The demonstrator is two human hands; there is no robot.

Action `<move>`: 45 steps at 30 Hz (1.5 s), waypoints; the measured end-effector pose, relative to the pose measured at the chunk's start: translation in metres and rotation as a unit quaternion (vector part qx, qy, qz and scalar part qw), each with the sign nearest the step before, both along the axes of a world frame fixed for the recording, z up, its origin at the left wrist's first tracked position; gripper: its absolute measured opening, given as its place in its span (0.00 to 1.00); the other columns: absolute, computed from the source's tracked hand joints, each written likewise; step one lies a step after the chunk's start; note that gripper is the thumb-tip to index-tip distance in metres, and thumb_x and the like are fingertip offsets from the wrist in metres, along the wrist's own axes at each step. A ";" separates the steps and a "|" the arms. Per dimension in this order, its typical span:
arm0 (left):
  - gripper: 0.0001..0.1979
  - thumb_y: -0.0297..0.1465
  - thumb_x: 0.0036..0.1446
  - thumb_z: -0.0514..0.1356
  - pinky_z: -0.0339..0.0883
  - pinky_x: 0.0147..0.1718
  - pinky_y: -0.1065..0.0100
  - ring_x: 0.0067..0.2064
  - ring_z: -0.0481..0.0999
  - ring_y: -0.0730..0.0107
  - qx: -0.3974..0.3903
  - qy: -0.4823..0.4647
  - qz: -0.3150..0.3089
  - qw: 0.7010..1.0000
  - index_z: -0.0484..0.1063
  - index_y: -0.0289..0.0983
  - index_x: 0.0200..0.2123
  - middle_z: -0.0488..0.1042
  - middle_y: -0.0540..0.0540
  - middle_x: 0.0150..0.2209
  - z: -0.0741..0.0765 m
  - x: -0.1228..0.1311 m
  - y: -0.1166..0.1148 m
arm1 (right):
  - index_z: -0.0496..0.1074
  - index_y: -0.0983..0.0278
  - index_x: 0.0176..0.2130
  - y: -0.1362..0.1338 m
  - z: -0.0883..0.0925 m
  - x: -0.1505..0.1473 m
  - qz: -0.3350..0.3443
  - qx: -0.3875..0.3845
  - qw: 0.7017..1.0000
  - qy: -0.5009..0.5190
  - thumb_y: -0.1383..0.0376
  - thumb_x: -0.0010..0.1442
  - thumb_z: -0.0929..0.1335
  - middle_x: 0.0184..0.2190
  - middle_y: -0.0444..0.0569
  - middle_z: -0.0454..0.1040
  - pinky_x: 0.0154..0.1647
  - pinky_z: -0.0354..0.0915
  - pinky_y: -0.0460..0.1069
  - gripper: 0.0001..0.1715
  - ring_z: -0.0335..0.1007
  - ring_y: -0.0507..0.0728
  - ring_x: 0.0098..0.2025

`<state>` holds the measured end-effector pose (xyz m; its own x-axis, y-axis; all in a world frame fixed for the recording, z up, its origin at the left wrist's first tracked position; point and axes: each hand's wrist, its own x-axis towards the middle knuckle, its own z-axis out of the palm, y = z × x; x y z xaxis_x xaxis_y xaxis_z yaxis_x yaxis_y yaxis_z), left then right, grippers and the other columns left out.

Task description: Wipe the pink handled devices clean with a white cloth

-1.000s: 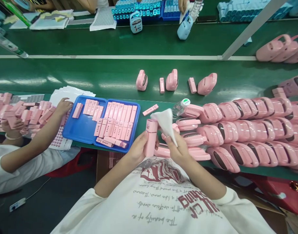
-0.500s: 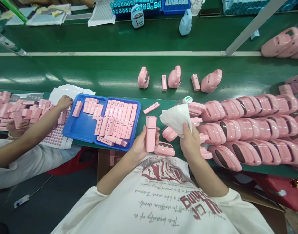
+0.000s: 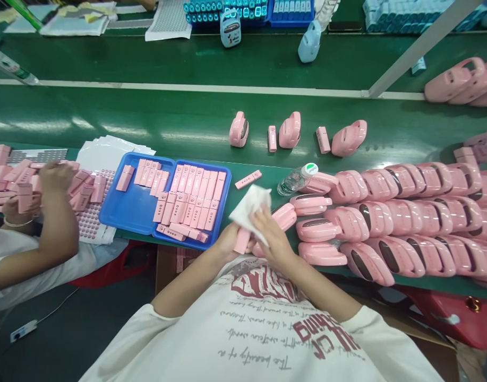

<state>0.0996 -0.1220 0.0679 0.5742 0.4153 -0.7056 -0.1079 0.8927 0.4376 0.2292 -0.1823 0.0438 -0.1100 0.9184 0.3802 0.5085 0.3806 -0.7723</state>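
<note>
My left hand (image 3: 226, 240) is closed around a pink rectangular plastic piece (image 3: 242, 241), held upright in front of my shirt. A white cloth (image 3: 251, 207) covers the upper part of that piece. My right hand (image 3: 270, 233) presses the cloth against it, fingers closed on the fabric. Just left of my hands, a blue tray (image 3: 224, 212) holds rows of similar pink pieces with small dark marks. One loose pink piece (image 3: 248, 179) lies beyond the cloth, outside the tray. A pink rounded housing (image 3: 283, 216) lies close to my right hand.
Rows of pink housings (image 3: 418, 212) fill the right side. A clear bottle (image 3: 293, 181) lies near them. At left, a co-worker's hand (image 3: 56, 178) is over a pile of pink pieces, beside sticker sheets (image 3: 94, 225). A metal post (image 3: 422, 50) slants at upper right.
My right hand has brought the white cloth leftward onto the pink piece in my left hand, uncovering the bottle. The co-worker's arm has moved left over the pile.
</note>
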 end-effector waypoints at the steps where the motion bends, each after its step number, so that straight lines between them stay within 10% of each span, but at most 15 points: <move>1: 0.26 0.52 0.56 0.54 0.52 0.11 0.75 0.13 0.61 0.78 0.012 -0.010 -0.005 1.000 0.66 0.35 0.23 0.63 0.52 0.14 0.000 0.002 -0.002 | 0.62 0.61 0.63 0.005 0.001 0.001 -0.053 -0.046 0.996 0.058 0.59 0.68 0.57 0.60 0.54 0.68 0.66 0.56 0.59 0.27 0.56 0.60 0.66; 6: 0.19 0.48 0.55 0.58 0.54 0.11 0.75 0.14 0.62 0.77 0.117 0.035 0.036 0.992 0.63 0.37 0.29 0.65 0.54 0.17 -0.014 0.011 0.019 | 0.76 0.64 0.47 0.018 0.015 0.009 -0.137 -0.286 0.900 0.300 0.42 0.61 0.61 0.42 0.52 0.79 0.51 0.69 0.57 0.33 0.75 0.62 0.47; 10: 0.07 0.34 0.60 0.56 0.57 0.14 0.76 0.17 0.66 0.77 0.184 0.216 0.099 0.954 0.65 0.37 0.37 0.69 0.53 0.22 -0.041 0.006 0.100 | 0.79 0.65 0.39 0.003 0.018 0.022 -0.078 -0.397 0.829 0.385 0.40 0.52 0.68 0.34 0.50 0.80 0.43 0.71 0.54 0.33 0.76 0.61 0.39; 18: 0.15 0.35 0.62 0.59 0.73 0.39 0.61 0.42 0.75 0.66 0.173 0.297 0.110 0.933 0.69 0.33 0.49 0.73 0.42 0.46 -0.082 0.026 0.279 | 0.78 0.63 0.38 -0.039 -0.020 0.061 -0.382 -0.356 0.715 0.465 0.46 0.44 0.75 0.33 0.50 0.81 0.33 0.72 0.50 0.28 0.77 0.60 0.36; 25: 0.18 0.35 0.62 0.58 0.73 0.44 0.56 0.47 0.74 0.63 0.251 0.303 0.147 0.908 0.67 0.35 0.53 0.71 0.41 0.51 -0.095 0.045 0.321 | 0.77 0.63 0.35 -0.055 -0.023 0.061 -0.442 -0.336 0.637 0.534 0.50 0.40 0.77 0.31 0.50 0.81 0.31 0.75 0.52 0.25 0.79 0.64 0.38; 33: 0.14 0.20 0.55 0.60 0.70 0.42 0.68 0.41 0.74 0.72 0.333 0.334 0.052 0.881 0.71 0.34 0.46 0.73 0.45 0.44 -0.079 0.032 0.272 | 0.77 0.61 0.37 -0.050 -0.026 0.052 -0.401 -0.330 0.638 0.569 0.51 0.42 0.76 0.37 0.50 0.82 0.41 0.77 0.57 0.24 0.79 0.65 0.42; 39: 0.13 0.27 0.39 0.69 0.68 0.49 0.58 0.43 0.76 0.58 0.357 0.269 -0.155 0.881 0.76 0.36 0.33 0.77 0.44 0.37 -0.053 -0.023 0.124 | 0.77 0.62 0.40 -0.046 -0.031 0.055 -0.381 -0.318 0.649 0.576 0.53 0.46 0.75 0.41 0.51 0.81 0.45 0.76 0.55 0.24 0.77 0.64 0.48; 42: 0.37 0.36 0.32 0.73 0.61 0.57 0.51 0.57 0.69 0.45 0.420 0.264 -0.289 0.819 0.71 0.36 0.50 0.71 0.36 0.54 -0.061 -0.052 0.048 | 0.77 0.62 0.42 -0.044 -0.034 0.055 -0.360 -0.319 0.652 0.585 0.53 0.47 0.75 0.44 0.50 0.80 0.48 0.74 0.54 0.24 0.75 0.63 0.51; 45: 0.45 0.39 0.43 0.68 0.50 0.64 0.52 0.66 0.57 0.47 0.476 0.258 -0.281 0.792 0.56 0.35 0.64 0.56 0.33 0.66 -0.084 -0.066 0.001 | 0.76 0.62 0.44 -0.042 -0.036 0.055 -0.335 -0.314 0.660 0.594 0.53 0.48 0.74 0.46 0.49 0.79 0.51 0.72 0.55 0.25 0.73 0.63 0.53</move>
<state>0.0340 -0.1214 -0.0160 0.5952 0.6811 -0.4264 0.6016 -0.0260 0.7984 0.2839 -0.2243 0.0076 0.4342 0.6267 -0.6470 -0.7073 -0.2076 -0.6757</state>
